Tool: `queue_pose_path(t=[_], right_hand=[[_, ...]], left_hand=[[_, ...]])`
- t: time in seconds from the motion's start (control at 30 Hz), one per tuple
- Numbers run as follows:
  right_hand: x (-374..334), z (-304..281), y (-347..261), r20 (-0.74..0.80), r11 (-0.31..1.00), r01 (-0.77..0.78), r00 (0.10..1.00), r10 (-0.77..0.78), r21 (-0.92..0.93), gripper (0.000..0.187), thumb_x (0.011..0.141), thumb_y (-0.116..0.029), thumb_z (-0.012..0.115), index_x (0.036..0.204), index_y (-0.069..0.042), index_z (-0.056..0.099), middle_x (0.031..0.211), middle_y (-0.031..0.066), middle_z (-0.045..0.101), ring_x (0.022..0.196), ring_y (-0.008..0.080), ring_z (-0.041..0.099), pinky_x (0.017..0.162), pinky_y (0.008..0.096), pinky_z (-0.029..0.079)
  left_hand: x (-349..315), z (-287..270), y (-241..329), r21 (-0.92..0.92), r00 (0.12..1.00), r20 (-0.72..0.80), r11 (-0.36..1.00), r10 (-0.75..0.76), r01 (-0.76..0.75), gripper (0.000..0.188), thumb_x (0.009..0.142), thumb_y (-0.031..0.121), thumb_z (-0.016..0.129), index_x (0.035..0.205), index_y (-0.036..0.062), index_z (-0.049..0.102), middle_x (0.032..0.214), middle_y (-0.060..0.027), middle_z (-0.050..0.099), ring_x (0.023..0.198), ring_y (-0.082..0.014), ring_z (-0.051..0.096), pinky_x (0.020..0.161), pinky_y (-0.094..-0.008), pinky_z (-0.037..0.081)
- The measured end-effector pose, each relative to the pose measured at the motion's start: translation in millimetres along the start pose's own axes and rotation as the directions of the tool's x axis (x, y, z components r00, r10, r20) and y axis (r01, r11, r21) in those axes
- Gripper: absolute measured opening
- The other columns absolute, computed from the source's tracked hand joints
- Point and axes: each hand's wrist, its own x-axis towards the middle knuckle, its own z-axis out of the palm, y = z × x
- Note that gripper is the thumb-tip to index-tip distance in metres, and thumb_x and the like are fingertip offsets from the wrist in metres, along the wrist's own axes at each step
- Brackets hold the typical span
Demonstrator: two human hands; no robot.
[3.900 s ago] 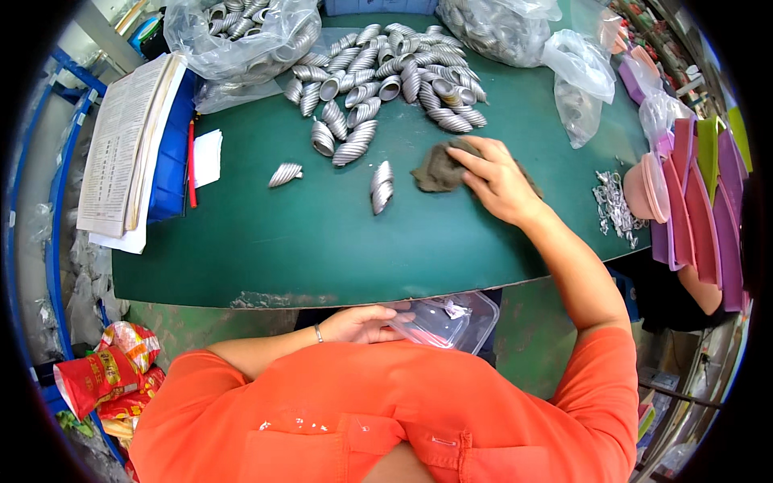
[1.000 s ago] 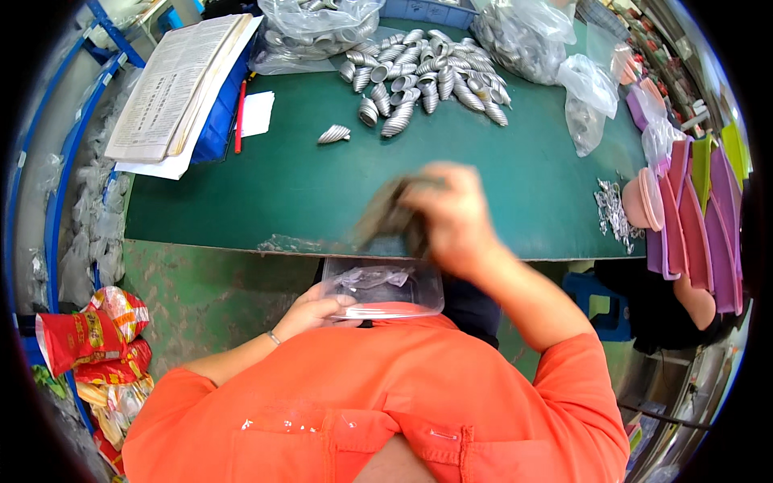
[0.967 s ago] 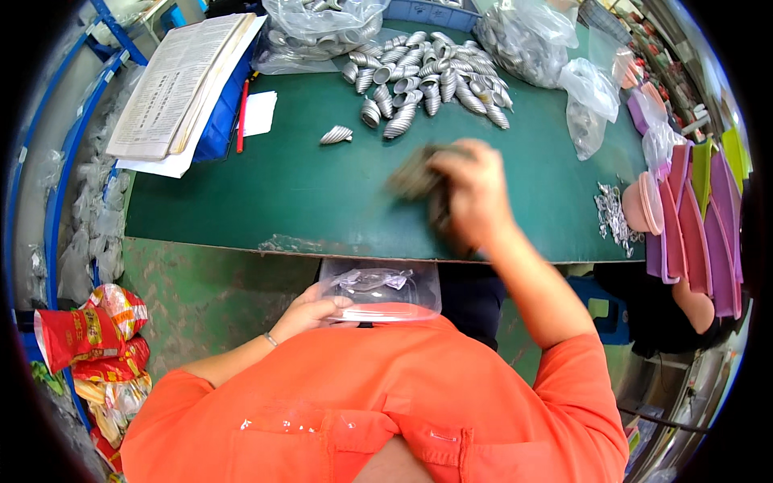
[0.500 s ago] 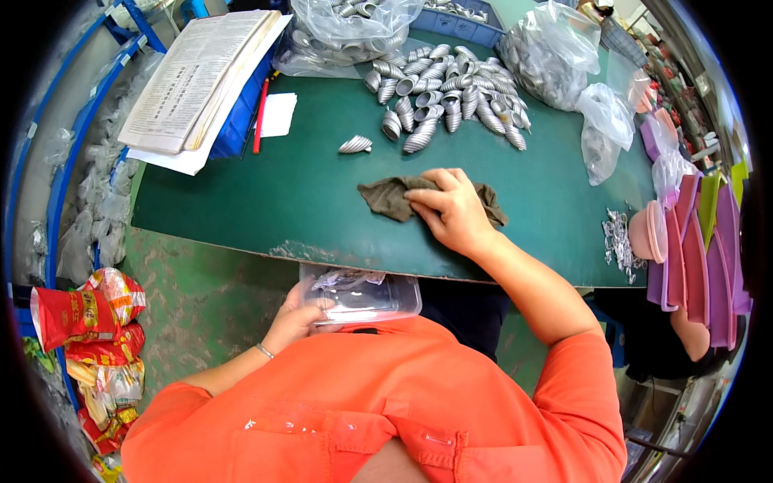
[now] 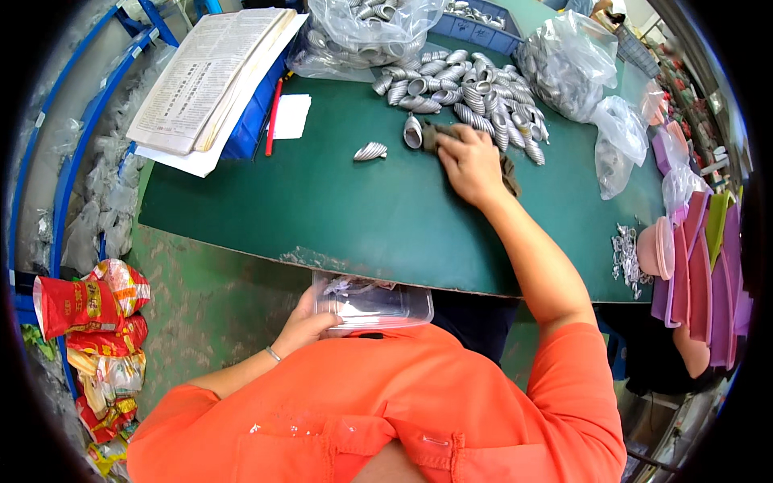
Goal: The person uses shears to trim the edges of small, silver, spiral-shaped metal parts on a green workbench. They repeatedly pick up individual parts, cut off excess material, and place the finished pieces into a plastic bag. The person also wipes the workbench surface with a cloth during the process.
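My right hand [image 5: 471, 167] presses a dark olive cloth [image 5: 510, 173] against the green tabletop [image 5: 346, 209], fingers bent over it. The cloth touches or lies close against the near side of a pile of silver, spiral-ribbed hollow metal pieces [image 5: 475, 95]. One such piece [image 5: 412, 131], its open end showing, is just left of the cloth. Another single piece [image 5: 370, 151] lies apart, further left. At the table's near edge my left hand [image 5: 306, 325] grips a clear plastic container [image 5: 394, 307] by its left side. Some crumpled, clear or whitish material shows inside it.
An open book [image 5: 211, 76] rests on a blue bin [image 5: 248, 133] at left, beside a red pen [image 5: 274, 121]. Clear bags [image 5: 568, 64] of metal pieces and a blue crate [image 5: 483, 34] stand behind. Small metal parts [image 5: 626, 256] and a pink tub [image 5: 656, 249] are at right.
My right hand has slid the cloth away from me, up to the pile. The pile's near pieces have shifted. My left hand still holds the container.
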Motion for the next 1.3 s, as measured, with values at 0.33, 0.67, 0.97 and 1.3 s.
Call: queue_pose_path(t=[0.33, 0.67, 0.97, 1.3], right_hand=[[-71.0, -58.8, -48.7, 0.042, 0.898, 0.026, 0.998, -0.049, 0.440, 0.033, 0.076, 0.003, 0.059, 0.104, -0.011, 0.069, 0.113, 0.0182, 0.058, 0.103, 0.0365, 0.052, 0.092, 0.0419, 0.043], [-53.4, -28.6, 30.7, -0.089, 0.975, -0.192, 0.979, 0.182, -0.110, 0.027, 0.081, -0.012, 0.064, 0.107, -0.016, 0.069, 0.119, 0.0107, 0.059, 0.102, 0.0361, 0.055, 0.086, 0.0452, 0.047], [-81.6, -42.5, -114.6, 0.181, 0.886, 0.256, 0.921, -0.345, 0.386, 0.035, 0.071, -0.009, 0.062, 0.105, -0.012, 0.069, 0.115, 0.0076, 0.059, 0.103, 0.0314, 0.052, 0.084, 0.0422, 0.043], [-35.2, -17.3, -68.1, -0.005, 0.979, -0.019, 1.000, 0.021, 0.205, 0.026, 0.071, -0.002, 0.060, 0.094, -0.010, 0.069, 0.106, 0.0120, 0.061, 0.093, 0.0360, 0.054, 0.079, 0.0448, 0.046]], left_hand=[[21.3, -3.1, 0.0, 0.205, 0.982, 0.189, 0.977, 0.026, -0.065, 0.094, 0.078, 0.003, 0.067, 0.151, 0.0073, 0.008, 0.128, -0.0167, 0.044, 0.111, -0.0222, 0.052, 0.085, -0.0337, 0.052], [25.6, 8.5, 1.0, 0.270, 0.967, 0.221, 0.945, 0.125, -0.184, 0.094, 0.075, 0.003, 0.069, 0.149, 0.0025, 0.011, 0.131, -0.0138, 0.042, 0.112, -0.0227, 0.049, 0.082, -0.0321, 0.050], [21.2, 3.0, -6.0, 0.169, 0.978, 0.173, 0.975, 0.113, -0.142, 0.082, 0.076, -0.005, 0.064, 0.146, 0.0040, 0.022, 0.127, -0.0097, 0.047, 0.109, -0.0180, 0.051, 0.085, -0.0314, 0.050], [-17.6, -7.4, 3.6, -0.029, 0.998, -0.042, 0.999, 0.038, -0.040, 0.092, 0.076, -0.015, 0.057, 0.150, 0.0156, 0.011, 0.123, -0.0211, 0.044, 0.104, -0.0290, 0.058, 0.087, -0.0440, 0.056]])
